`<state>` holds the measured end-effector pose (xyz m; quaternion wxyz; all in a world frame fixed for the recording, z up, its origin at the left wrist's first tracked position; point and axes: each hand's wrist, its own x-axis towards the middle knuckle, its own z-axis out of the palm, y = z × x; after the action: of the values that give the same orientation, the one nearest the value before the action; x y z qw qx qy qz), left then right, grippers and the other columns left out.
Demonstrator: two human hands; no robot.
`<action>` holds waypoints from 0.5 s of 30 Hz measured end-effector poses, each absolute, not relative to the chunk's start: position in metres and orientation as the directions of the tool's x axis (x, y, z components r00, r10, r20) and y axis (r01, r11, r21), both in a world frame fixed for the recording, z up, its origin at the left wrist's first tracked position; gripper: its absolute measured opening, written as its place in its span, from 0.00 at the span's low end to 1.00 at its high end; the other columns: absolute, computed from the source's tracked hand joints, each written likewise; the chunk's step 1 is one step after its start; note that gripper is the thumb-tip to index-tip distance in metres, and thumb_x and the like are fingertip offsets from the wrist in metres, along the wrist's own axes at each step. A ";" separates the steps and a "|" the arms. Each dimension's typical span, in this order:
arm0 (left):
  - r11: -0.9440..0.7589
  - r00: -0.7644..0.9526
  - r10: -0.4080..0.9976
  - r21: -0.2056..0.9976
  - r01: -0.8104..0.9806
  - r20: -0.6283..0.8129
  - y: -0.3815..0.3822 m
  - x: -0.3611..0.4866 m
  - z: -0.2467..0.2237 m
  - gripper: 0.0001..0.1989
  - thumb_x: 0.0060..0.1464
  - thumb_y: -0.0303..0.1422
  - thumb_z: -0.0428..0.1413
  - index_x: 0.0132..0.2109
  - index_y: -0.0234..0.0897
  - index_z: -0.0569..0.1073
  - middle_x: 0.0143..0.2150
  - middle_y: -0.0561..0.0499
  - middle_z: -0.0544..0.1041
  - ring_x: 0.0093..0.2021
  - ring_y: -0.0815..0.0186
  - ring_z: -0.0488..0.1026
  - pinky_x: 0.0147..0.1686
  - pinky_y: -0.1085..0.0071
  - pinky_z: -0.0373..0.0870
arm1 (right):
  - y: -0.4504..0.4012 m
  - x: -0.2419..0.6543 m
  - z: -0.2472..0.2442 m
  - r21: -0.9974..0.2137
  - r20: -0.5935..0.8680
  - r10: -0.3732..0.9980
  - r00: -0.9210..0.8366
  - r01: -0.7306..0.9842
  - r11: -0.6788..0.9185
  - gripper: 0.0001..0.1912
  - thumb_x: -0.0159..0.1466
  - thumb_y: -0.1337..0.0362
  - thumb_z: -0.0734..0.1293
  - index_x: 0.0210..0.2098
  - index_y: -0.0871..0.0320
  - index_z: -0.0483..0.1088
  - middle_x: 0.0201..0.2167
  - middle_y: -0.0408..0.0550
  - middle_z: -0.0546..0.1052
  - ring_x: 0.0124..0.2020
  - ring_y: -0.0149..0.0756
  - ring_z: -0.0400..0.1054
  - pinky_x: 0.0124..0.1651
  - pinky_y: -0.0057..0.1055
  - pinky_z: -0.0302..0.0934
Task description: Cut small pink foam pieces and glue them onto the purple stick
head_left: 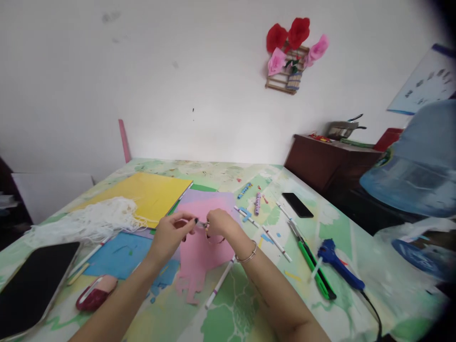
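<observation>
Head view: the right hand is curled about a small metallic tool with thin loops, probably scissors, above a thin pink sheet of paper or foam on the green-and-white patterned bench. The left hand has its thumb and fingers drawn together beside the tool; whatever they may be pinching is too small to tell. The tool should be light, rigid and smooth, best held by its loops, with fingertips clear of the blade end. The sheet looks nearly weightless and limp. Its ragged, narrow strips on the near side would likely tear or crease first, so the broad, uncut part is the safer hold. A thin blue sheet lies to its left.
</observation>
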<state>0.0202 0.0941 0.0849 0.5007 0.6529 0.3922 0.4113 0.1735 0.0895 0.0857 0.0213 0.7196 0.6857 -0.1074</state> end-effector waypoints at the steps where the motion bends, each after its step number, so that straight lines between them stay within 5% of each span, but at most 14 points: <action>1: -0.179 0.344 0.930 0.977 0.119 0.128 0.094 0.017 0.075 0.10 0.41 0.36 0.61 0.30 0.33 0.76 0.18 0.52 0.73 0.17 0.70 0.64 0.19 0.75 0.60 | 0.090 0.172 0.082 -0.116 -0.183 0.983 0.019 0.992 -0.041 0.14 0.46 0.68 0.72 0.34 0.63 0.77 0.34 0.59 0.80 0.36 0.47 0.75 0.33 0.30 0.63; 7: -0.128 0.313 0.946 0.983 0.133 0.081 0.096 0.004 0.037 0.14 0.40 0.41 0.61 0.29 0.34 0.76 0.19 0.51 0.74 0.18 0.68 0.67 0.20 0.73 0.63 | 0.090 0.179 0.074 -0.148 -0.072 0.996 0.059 0.987 -0.069 0.15 0.56 0.64 0.67 0.44 0.55 0.76 0.42 0.52 0.79 0.46 0.39 0.72 0.43 0.26 0.62; 10: -0.136 0.353 0.933 0.978 0.157 0.073 0.093 0.005 0.031 0.13 0.41 0.40 0.60 0.29 0.34 0.75 0.19 0.51 0.74 0.18 0.68 0.67 0.19 0.74 0.63 | 0.088 0.202 0.079 -0.151 0.032 0.968 0.249 0.958 -0.242 0.15 0.64 0.62 0.61 0.48 0.54 0.73 0.45 0.52 0.77 0.48 0.38 0.70 0.46 0.28 0.60; 15: -0.204 0.414 0.903 0.962 0.180 0.114 0.083 0.008 0.032 0.11 0.44 0.39 0.58 0.29 0.34 0.75 0.20 0.52 0.74 0.19 0.68 0.67 0.20 0.74 0.63 | 0.071 0.264 0.075 -0.157 0.180 0.747 0.640 0.769 -0.620 0.18 0.67 0.66 0.58 0.53 0.68 0.67 0.51 0.68 0.71 0.55 0.49 0.63 0.51 0.39 0.58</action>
<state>0.0079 0.0831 0.0321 0.4906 0.6827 0.3966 0.3687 0.2639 0.0710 0.0749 -0.1100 0.8988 0.4216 0.0486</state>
